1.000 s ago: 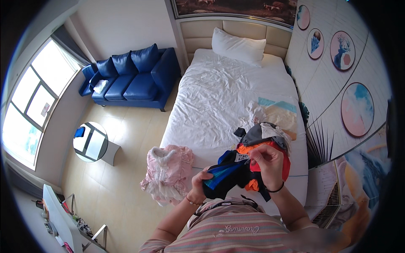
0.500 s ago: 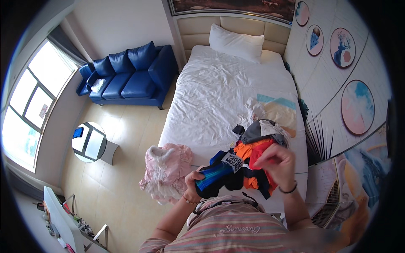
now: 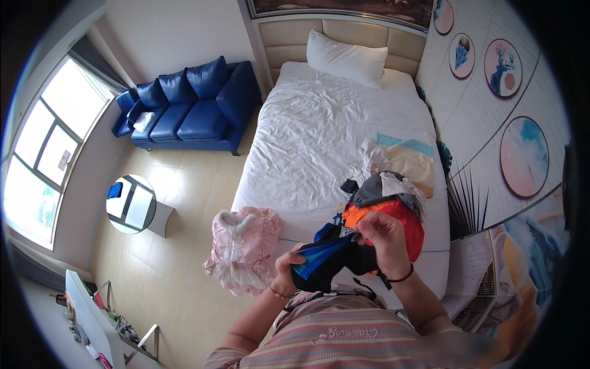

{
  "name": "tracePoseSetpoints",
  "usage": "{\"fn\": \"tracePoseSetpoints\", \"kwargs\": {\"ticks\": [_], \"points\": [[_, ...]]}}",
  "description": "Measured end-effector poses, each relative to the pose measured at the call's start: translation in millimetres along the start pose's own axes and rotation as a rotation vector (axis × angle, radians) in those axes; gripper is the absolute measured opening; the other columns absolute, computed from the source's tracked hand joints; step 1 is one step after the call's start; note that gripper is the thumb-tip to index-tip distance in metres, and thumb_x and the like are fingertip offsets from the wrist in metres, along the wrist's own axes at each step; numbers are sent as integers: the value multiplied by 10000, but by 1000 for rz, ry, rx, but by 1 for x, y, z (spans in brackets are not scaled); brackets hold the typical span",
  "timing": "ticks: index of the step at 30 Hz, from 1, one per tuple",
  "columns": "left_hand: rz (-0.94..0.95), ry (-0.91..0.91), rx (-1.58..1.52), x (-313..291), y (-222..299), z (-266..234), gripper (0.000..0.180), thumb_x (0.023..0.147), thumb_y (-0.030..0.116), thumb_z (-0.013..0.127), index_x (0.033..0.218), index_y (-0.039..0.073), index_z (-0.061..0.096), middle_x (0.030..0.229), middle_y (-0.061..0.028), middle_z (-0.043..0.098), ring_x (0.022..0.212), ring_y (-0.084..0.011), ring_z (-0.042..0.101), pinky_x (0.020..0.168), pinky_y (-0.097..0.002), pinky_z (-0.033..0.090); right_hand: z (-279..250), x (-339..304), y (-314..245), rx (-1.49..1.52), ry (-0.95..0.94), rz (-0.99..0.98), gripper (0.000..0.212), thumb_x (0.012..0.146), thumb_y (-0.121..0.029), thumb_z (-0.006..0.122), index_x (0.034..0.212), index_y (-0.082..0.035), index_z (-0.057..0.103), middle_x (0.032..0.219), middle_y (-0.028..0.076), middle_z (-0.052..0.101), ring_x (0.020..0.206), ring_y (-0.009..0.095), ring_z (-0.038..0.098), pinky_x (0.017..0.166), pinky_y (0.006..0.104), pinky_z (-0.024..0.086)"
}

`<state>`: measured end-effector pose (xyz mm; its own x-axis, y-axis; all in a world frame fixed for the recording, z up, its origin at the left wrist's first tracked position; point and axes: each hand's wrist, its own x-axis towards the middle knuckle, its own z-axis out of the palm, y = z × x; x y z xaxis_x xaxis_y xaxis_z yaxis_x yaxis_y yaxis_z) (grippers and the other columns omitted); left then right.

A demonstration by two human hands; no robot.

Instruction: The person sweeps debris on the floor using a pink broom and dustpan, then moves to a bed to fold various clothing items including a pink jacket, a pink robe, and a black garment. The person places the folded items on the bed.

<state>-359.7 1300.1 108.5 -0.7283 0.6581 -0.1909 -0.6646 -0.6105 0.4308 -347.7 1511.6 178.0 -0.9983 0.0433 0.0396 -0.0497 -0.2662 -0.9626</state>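
My left hand point(image 3: 287, 270) grips the near left end of a black garment with blue stripes point(image 3: 319, 255), thumb on top. At its upper right edge, my right hand point(image 3: 386, 243) has its fingers pinched on the fabric. The garment is stretched between the two hands, over the near end of the bed. Behind my right hand lies a heap of clothes, with a red piece point(image 3: 413, 234), an orange piece point(image 3: 362, 213) and a grey piece point(image 3: 370, 189). A pink fluffy-collared dress point(image 3: 246, 243) is spread at the bed's near left corner.
The bed point(image 3: 301, 135) has a rumpled white sheet and a white pillow point(image 3: 347, 58). Left of it stand a blue sofa point(image 3: 196, 117) and a round glass-topped table point(image 3: 131, 203). A spiky dark plant point(image 3: 468, 206) is by the right wall.
My right hand has come down and left onto the garment's edge. The white printed patch on the garment is now mostly out of sight. The red piece lies more spread out.
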Motion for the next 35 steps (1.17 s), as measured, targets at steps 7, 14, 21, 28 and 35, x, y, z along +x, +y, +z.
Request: {"fn": "tracePoseSetpoints", "kwargs": {"ticks": [7,14,21,28,35], "points": [[-69,-115,-85,11,-14,-23,638,640,197,505,1165,-166,522,1076,-263,635,924,-325,655,888,-366,515,-8,0,8,305,95,105,131,939,-134,596,832,-61,585,766,-4,581,647,68,510,628,215,419],[-1,-116,-188,-6,-8,-10,648,645,199,500,1184,-159,517,1154,-279,604,983,-341,636,953,-372,479,-88,37,-3,362,336,-250,222,952,-179,576,767,-83,498,668,-30,417,610,71,381,578,237,346],[-38,-53,-111,-7,-11,-5,651,679,215,512,1223,-142,498,1173,-270,599,1015,-335,628,959,-363,470,-45,27,27,-59,-106,33,236,1002,-228,462,973,-25,579,911,51,621,895,127,583,832,253,459],[-54,88,-192,-8,-8,3,587,846,327,505,1269,-79,489,1183,-222,606,1042,-312,620,974,-373,460,-32,9,64,46,-81,221,236,996,-249,485,1033,-40,590,897,9,606,827,109,595,779,243,475],[120,0,356,-6,-15,11,687,901,404,599,1424,40,345,1400,-107,473,1276,-283,464,1100,-407,334,-54,27,63,906,-309,678,342,976,-346,494,1104,-53,614,1139,87,659,984,137,633,935,260,467]]}}
